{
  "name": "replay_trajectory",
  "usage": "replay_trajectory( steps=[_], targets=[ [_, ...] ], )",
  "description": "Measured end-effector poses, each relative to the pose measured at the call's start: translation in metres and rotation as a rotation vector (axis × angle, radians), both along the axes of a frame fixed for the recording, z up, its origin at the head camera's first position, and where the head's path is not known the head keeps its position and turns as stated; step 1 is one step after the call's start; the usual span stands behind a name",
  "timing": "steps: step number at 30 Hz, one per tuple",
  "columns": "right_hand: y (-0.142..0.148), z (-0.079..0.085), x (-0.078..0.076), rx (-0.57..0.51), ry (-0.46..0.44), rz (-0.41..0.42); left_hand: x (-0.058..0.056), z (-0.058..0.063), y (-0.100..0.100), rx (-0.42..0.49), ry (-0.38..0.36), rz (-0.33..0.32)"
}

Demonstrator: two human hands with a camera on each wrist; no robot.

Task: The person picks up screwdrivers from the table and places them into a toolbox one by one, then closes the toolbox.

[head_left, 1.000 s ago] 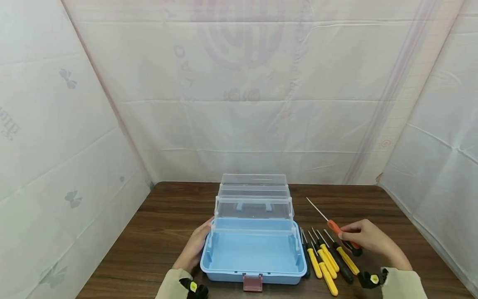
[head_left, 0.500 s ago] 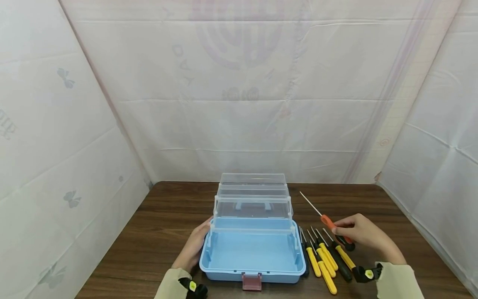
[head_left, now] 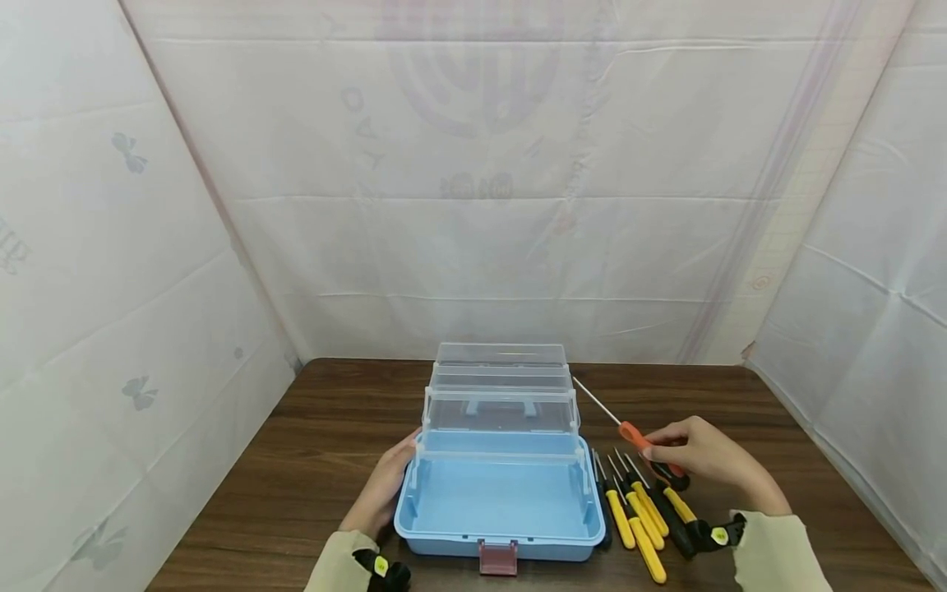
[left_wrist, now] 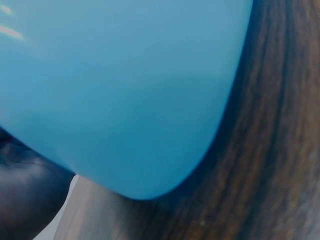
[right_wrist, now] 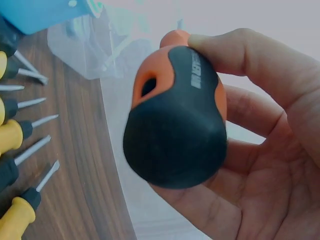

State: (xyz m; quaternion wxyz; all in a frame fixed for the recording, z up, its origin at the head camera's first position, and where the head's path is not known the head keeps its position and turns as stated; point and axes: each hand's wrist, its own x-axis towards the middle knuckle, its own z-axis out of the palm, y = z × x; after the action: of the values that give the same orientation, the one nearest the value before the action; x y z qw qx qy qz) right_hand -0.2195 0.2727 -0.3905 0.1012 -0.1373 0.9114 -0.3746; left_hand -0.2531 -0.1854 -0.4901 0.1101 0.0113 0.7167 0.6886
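A light-blue toolbox (head_left: pixel 503 501) stands with its clear tiered trays and lid (head_left: pixel 503 403) unfolded toward the back and its pink latch (head_left: pixel 498 557) hanging at the front. My left hand (head_left: pixel 381 489) holds the box's left side, with most of its fingers hidden; the left wrist view shows the smooth blue wall (left_wrist: pixel 130 100) close up. An orange-and-black screwdriver (head_left: pixel 635 437) is held up by its handle in my right hand (head_left: pixel 706 456), shaft slanting up toward the clear trays. In the right wrist view, thumb and fingers curl round its handle (right_wrist: pixel 175 135).
Several yellow-and-black screwdrivers (head_left: pixel 639 518) lie side by side along the box's right side, handles toward me. A black-handled one (head_left: pixel 673 518) lies among them. The dark wooden table (head_left: pixel 325 427) is enclosed by white sheeting (head_left: pixel 459 247).
My right hand has moved left with the orange-and-black screwdriver, bringing its tip close to the right side of the clear trays. The left hand and toolbox have stayed in place.
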Motion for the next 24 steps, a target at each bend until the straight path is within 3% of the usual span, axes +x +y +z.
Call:
replay_trajectory(
  steps=[24],
  targets=[
    [-0.026, 0.006, -0.006, 0.005, 0.051, 0.125, 0.001, 0.001, 0.0, -0.019, -0.014, 0.011]
  ],
)
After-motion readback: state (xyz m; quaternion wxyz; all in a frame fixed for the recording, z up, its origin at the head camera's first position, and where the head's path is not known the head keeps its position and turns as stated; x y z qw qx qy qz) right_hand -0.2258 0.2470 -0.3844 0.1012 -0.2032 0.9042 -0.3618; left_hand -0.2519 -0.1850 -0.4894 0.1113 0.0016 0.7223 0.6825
